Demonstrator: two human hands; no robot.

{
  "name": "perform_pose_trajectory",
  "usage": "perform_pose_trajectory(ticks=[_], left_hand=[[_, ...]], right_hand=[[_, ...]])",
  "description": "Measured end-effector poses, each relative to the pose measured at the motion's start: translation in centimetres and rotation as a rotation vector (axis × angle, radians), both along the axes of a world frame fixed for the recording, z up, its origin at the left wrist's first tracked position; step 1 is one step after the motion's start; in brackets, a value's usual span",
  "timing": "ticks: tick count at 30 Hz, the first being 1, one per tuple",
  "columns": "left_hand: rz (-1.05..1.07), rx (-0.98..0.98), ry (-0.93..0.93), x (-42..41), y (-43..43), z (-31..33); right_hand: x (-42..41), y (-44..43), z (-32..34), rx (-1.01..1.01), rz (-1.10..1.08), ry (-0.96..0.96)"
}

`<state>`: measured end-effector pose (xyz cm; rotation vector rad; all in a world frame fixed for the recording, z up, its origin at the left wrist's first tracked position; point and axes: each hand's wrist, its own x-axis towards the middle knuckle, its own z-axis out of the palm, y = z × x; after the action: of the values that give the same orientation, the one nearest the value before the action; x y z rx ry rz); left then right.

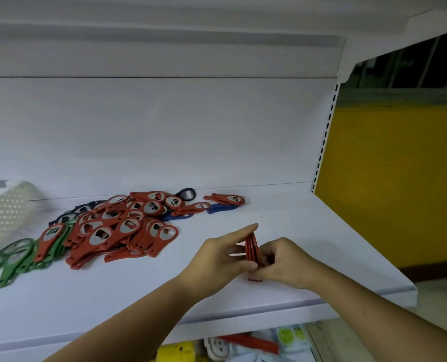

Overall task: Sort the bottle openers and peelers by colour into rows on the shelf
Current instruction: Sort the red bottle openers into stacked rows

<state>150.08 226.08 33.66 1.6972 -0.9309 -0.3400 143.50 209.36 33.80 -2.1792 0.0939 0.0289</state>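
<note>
Between both hands (253, 259), red openers (251, 248)

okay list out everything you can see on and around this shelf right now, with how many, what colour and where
red openers: many, too piled to count, red with silver heads, heap at shelf centre-left
red pair: about two, red, apart at the back, right of the heap
blue openers: a few, blue, under and behind the heap's back edge
green openers: several, green, left end of the heap
red stack: a few, red, held on edge between both hands
perforated panel: one, pale, far left
shelf: one, white
goods below: mixed, yellow, red, white, lower shelf, blurred
yellow wall: one, right background
left hand: gripping the stack
right hand: gripping the stack
</note>
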Motion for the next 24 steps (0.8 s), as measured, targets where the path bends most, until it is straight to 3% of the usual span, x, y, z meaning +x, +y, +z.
perform_pose_trajectory(ticks=[10, 15, 19, 24], left_hand=[[0.026, -0.083, 0.081, 0.0, -0.3, -1.0], [0.027, -0.085, 0.137, 0.3, -0.5, -0.5], [0.020, -0.147, 0.292, 1.0, -0.6, 0.5], [-0.011, -0.224, 0.353, 1.5, -1.2, 1.4]], right_hand=[[-0.3, 0.2, -1.8, 0.104, -0.023, -0.027], [-0.1, -0.4, -0.9, 0.103, 0.045, 0.054], [0.1, -1.0, 0.3, 0.090, 0.081, 0.151], [0.3, -1.4, 1.1, 0.088, -0.011, 0.100]])
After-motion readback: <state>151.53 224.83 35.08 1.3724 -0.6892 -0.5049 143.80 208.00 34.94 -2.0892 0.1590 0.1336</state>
